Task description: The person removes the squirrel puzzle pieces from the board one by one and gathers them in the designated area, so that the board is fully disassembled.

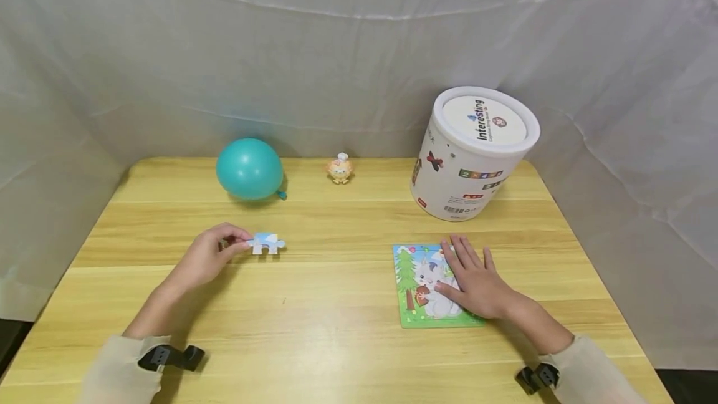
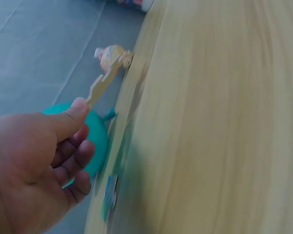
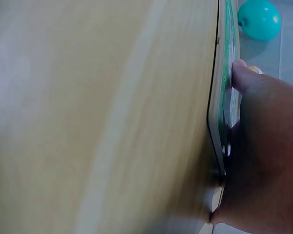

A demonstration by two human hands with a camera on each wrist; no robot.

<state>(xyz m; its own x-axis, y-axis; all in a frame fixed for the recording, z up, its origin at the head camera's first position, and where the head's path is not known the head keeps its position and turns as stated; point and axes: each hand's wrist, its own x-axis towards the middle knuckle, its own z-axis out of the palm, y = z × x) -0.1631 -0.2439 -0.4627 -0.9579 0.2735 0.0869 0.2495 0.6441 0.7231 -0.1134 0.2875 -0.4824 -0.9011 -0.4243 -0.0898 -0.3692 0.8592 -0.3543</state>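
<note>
My left hand pinches a jigsaw puzzle piece between thumb and fingertips, above the left part of the table. The piece has a light blue printed face with knobs and notches; its bare wooden edge faces the left wrist camera. Over on the right, my right hand rests with fingers spread on a square jigsaw puzzle. Its picture shows a grey squirrel and a green tree, and my palm and fingers hide its right side. The right wrist view shows the puzzle's thin edge beside my thumb.
A teal balloon lies at the back left, with a small orange toy figure to its right. At the back right stands a white lidded tub. A small flat bluish thing lies below my left hand. Grey cloth hangs behind the table.
</note>
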